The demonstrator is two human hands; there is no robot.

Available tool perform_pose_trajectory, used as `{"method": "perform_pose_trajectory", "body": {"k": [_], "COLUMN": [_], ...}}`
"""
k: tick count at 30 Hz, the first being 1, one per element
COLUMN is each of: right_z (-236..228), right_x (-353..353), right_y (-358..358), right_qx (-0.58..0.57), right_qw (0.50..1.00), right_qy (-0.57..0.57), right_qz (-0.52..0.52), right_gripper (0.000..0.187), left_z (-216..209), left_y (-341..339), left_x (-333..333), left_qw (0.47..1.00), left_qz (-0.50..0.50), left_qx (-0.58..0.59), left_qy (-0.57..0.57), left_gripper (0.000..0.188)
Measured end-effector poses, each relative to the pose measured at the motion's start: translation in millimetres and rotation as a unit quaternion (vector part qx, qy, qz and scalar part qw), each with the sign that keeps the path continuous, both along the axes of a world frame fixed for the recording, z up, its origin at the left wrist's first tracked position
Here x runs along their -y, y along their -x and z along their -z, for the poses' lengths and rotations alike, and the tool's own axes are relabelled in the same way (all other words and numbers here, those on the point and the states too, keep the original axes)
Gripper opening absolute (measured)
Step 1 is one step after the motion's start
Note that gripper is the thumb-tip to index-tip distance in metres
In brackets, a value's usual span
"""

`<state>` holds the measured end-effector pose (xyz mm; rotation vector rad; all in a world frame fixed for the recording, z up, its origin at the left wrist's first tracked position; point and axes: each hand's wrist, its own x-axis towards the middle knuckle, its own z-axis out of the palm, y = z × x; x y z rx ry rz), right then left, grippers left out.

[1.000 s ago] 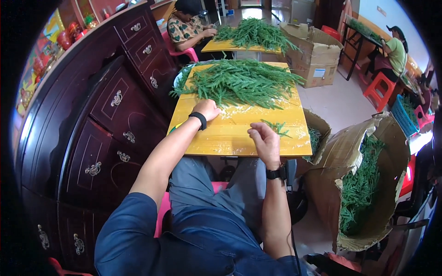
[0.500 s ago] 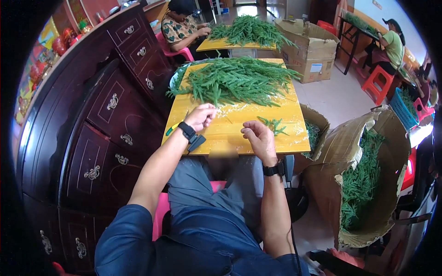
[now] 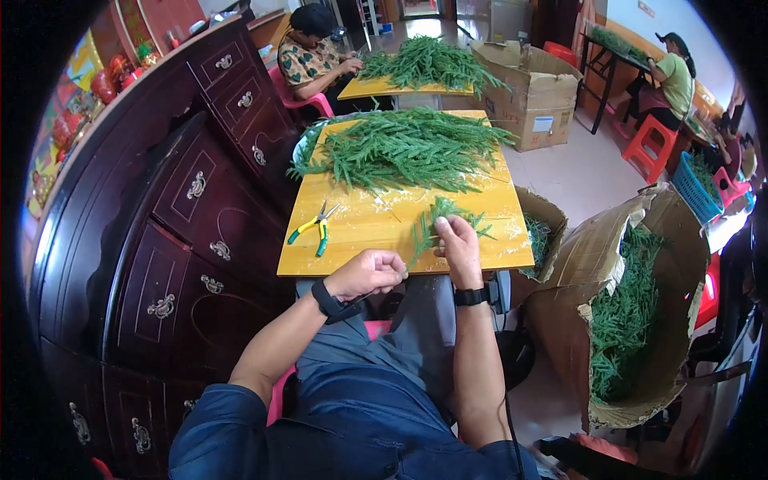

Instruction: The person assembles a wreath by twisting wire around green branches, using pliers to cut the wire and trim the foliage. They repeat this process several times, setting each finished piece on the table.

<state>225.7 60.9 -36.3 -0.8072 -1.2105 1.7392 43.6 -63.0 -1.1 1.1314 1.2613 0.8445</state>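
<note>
A green leafy sprig (image 3: 420, 238) is held between my hands above the near edge of the yellow table (image 3: 352, 254). My left hand (image 3: 370, 274) pinches the lower end of its stem, just off the table's front edge. Higher up, the thumb and fingers of my right hand (image 3: 458, 246) are closed on the leafy part. Some of the green behind the right fingers may be another sprig (image 3: 483, 227) lying on the table; I cannot tell them fully apart. Pliers (image 3: 314, 228) with yellow and green handles lie to the left. Beyond them spreads a large heap of green sprigs (image 3: 412, 148).
Dark wooden drawers (image 3: 192, 208) line the left side. A torn cardboard box (image 3: 560, 320) of greenery stands at the right, with another carton (image 3: 532, 104) farther back. One person (image 3: 316, 60) sits at a second table ahead; others work at the far right.
My left hand has come down and right, now gripping a sprig's stem, which uncovers the pliers. My right hand has closed on the sprig's leaves.
</note>
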Motion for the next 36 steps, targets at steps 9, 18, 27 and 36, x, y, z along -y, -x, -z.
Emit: {"method": "perform_pose_trajectory", "body": {"k": [9,18,27,36], "right_z": [-10,-8,-13,-10], "right_x": [6,10,22,16], "right_y": [-1,8,18,18], "right_qx": [-0.163,-0.258,-0.212,-0.292], "right_qw": [0.987,0.966,0.974,0.953], "right_qy": [-0.003,0.000,0.037,0.083], "right_qz": [0.004,-0.013,-0.076,0.001], "right_gripper": [0.013,0.018,0.018,0.019], "left_z": [-11,12,27,40], "left_y": [8,-21,-5,2], "left_x": [23,25,2,8], "left_qw": [0.987,0.920,0.859,0.869], "left_qz": [0.016,-0.146,-0.250,-0.273], "left_qx": [0.156,0.325,0.426,0.392], "left_qy": [0.026,-0.166,-0.136,-0.129], "left_gripper": [0.023,0.033,0.028,0.023]}}
